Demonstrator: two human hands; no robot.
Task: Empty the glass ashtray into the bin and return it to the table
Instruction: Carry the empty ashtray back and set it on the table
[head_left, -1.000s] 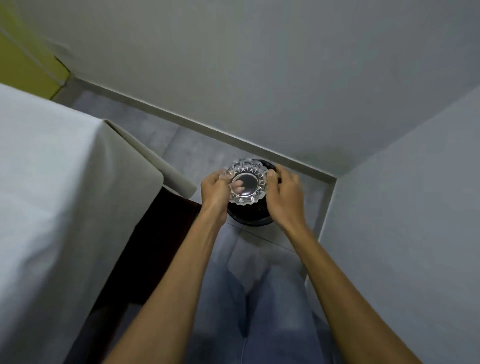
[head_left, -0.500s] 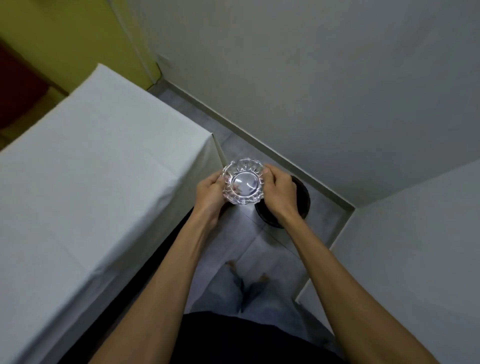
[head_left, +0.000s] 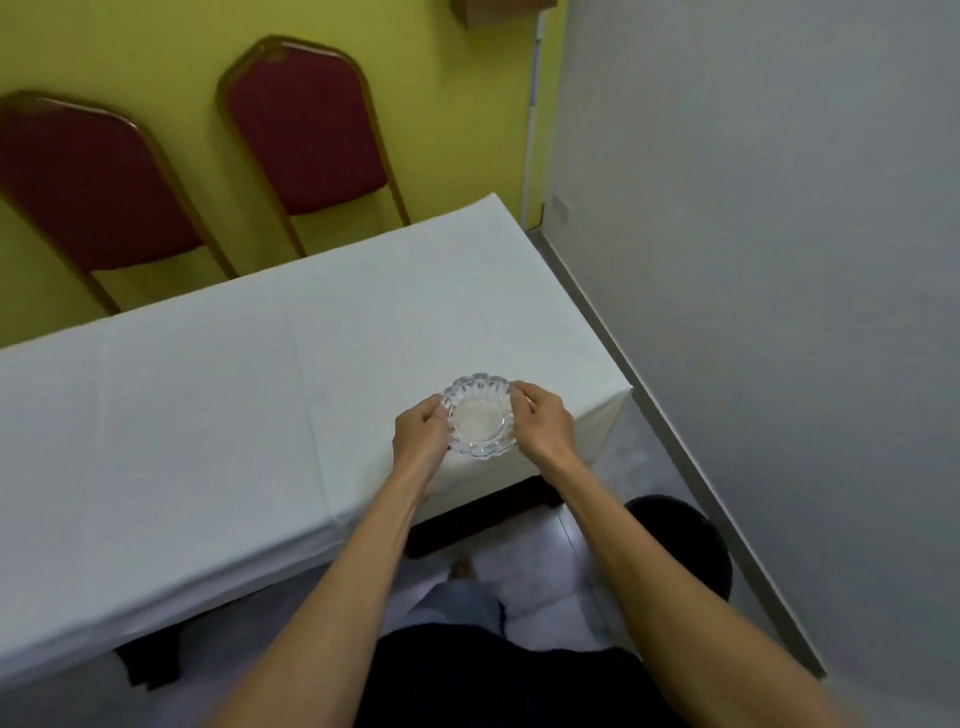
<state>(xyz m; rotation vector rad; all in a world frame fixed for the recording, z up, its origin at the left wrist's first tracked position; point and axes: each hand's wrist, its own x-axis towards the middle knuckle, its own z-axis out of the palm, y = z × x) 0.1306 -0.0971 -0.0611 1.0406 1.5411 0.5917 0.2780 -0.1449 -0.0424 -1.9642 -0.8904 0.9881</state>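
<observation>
The clear cut-glass ashtray (head_left: 479, 414) is upright with nothing visible in its bowl, over the near right corner of the table (head_left: 218, 395), which has a white cloth. My left hand (head_left: 422, 435) grips its left rim and my right hand (head_left: 543, 422) grips its right rim. I cannot tell whether its base touches the cloth. The black round bin (head_left: 691, 535) stands on the floor at the lower right, partly behind my right forearm.
Two red padded chairs (head_left: 306, 130) with gold frames stand behind the table against the yellow wall. A grey wall (head_left: 779, 260) runs along the right, close to the table's end. My legs and the grey floor (head_left: 540, 587) are below.
The view has swung left from the bin in the corner to the table. Both hands have carried the ashtray from above the bin to over the table's near right corner.
</observation>
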